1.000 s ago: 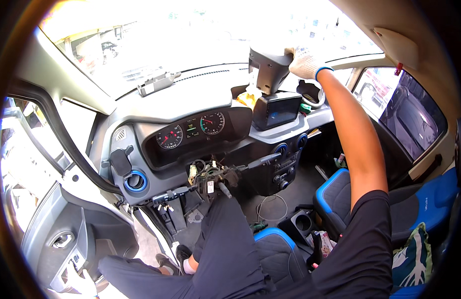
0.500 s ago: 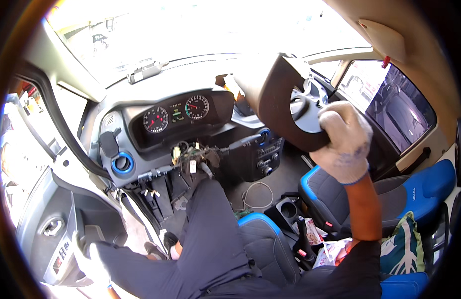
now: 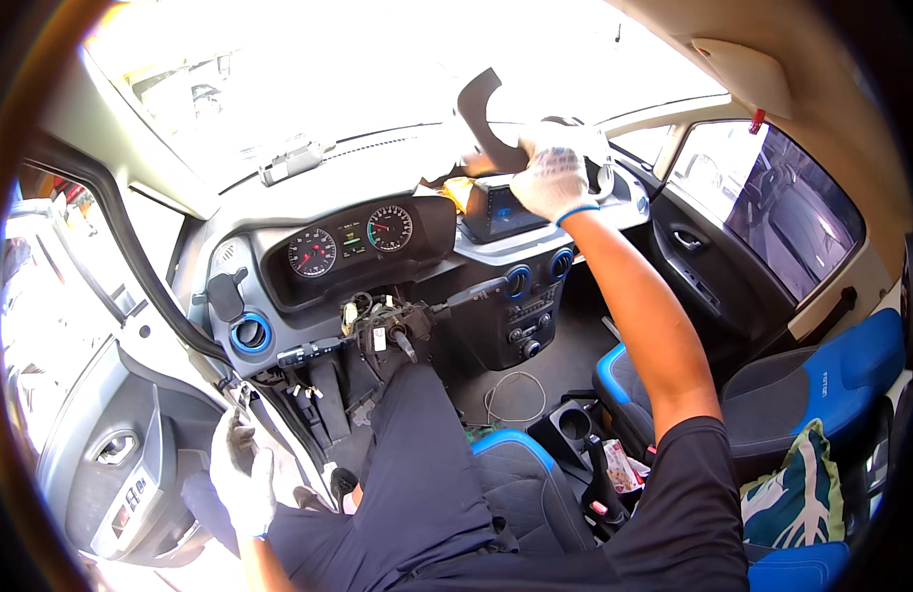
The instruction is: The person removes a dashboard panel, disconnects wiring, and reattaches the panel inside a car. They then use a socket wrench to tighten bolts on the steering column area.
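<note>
The gloved right hand [image 3: 555,183] is closed on the low end of a dark, curved plastic cover [image 3: 476,111]. The cover is up high, near the black screen [image 3: 498,212]. The gloved left hand [image 3: 244,479], by the grey door [image 3: 96,409], has its thumb and fingers apart.

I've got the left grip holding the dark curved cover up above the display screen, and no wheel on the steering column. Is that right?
Not quite: the head view shows the right grip holding the dark curved cover up above the display screen. The left grip is down near the door panel. The steering column indeed has no wheel on it.
</note>
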The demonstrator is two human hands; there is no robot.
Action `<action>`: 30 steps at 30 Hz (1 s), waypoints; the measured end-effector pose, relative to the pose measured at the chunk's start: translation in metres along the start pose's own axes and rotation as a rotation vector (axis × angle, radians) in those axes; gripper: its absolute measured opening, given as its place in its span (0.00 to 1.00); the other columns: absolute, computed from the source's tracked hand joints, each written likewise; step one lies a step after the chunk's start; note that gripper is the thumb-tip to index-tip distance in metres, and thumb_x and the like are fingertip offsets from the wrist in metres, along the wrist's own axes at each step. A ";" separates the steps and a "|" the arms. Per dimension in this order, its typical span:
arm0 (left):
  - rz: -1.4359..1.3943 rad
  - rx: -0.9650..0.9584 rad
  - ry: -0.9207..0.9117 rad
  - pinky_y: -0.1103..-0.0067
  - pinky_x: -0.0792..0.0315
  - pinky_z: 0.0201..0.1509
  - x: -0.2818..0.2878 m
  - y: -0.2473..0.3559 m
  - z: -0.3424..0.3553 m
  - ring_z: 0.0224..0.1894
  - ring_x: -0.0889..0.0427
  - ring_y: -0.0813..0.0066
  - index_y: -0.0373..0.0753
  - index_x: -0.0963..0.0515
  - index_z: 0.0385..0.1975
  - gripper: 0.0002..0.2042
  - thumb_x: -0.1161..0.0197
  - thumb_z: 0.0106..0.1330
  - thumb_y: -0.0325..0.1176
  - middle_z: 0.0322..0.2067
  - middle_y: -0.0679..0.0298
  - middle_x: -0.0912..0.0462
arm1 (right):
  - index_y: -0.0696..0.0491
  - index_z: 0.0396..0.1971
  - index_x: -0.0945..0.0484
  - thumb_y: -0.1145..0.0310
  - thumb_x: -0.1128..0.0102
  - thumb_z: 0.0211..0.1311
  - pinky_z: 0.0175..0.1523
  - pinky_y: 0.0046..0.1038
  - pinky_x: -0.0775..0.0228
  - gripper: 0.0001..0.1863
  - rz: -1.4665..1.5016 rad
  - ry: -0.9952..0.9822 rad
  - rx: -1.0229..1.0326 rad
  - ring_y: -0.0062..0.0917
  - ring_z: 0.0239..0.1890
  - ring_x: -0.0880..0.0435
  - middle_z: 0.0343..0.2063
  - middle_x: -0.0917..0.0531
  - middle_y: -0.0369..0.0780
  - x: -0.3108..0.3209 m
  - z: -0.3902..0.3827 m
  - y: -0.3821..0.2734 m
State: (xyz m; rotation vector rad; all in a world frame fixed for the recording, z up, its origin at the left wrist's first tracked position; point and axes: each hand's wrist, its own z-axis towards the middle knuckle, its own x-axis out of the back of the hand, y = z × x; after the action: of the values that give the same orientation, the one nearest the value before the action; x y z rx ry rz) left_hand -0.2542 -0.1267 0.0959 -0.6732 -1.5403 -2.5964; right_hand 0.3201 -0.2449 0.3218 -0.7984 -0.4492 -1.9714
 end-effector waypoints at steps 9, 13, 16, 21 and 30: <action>0.000 0.115 0.040 0.69 0.20 0.61 0.022 -0.017 -0.016 0.52 0.15 0.65 0.34 0.25 0.76 0.35 0.29 0.66 0.34 0.50 0.55 0.14 | 0.46 0.59 0.15 0.72 0.40 0.65 0.57 0.47 0.15 0.22 -0.416 -0.234 0.331 0.47 0.50 0.08 0.48 0.09 0.51 0.025 0.027 -0.007; -0.070 0.184 0.025 0.74 0.21 0.58 0.024 -0.026 -0.018 0.51 0.16 0.69 0.34 0.26 0.76 0.34 0.34 0.66 0.26 0.51 0.57 0.14 | 0.40 0.65 0.16 0.72 0.43 0.72 0.53 0.43 0.14 0.25 -0.498 -0.281 0.433 0.42 0.45 0.06 0.42 0.08 0.47 0.050 0.045 -0.001; -0.105 0.186 -0.005 0.78 0.22 0.56 0.022 -0.029 -0.019 0.51 0.18 0.73 0.33 0.27 0.76 0.33 0.37 0.67 0.22 0.52 0.58 0.15 | 0.38 0.69 0.19 0.68 0.45 0.79 0.52 0.39 0.14 0.23 -0.822 -0.387 0.636 0.36 0.46 0.05 0.43 0.07 0.43 0.070 0.050 -0.003; -0.204 0.234 -0.073 0.72 0.20 0.60 0.011 -0.039 -0.013 0.54 0.16 0.68 0.31 0.27 0.75 0.34 0.31 0.67 0.29 0.58 0.54 0.15 | 0.37 0.69 0.19 0.65 0.51 0.86 0.51 0.31 0.15 0.20 -0.969 -0.208 0.923 0.28 0.49 0.06 0.48 0.09 0.35 0.087 0.050 0.010; -1.081 0.363 -0.406 0.58 0.13 0.58 -0.054 0.026 0.000 0.54 0.10 0.43 0.28 0.31 0.77 0.44 0.37 0.76 0.63 0.67 0.37 0.20 | 0.47 0.31 0.20 0.64 0.33 0.58 0.50 0.35 0.22 0.06 -0.612 0.155 1.072 0.33 0.46 0.13 0.37 0.17 0.38 0.162 -0.071 -0.056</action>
State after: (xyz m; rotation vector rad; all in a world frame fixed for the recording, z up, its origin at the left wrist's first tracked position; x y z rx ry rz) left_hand -0.1990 -0.1492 0.0965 -0.3804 -3.0970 -2.6712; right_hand 0.1892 -0.3612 0.3828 0.2102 -1.6027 -1.8817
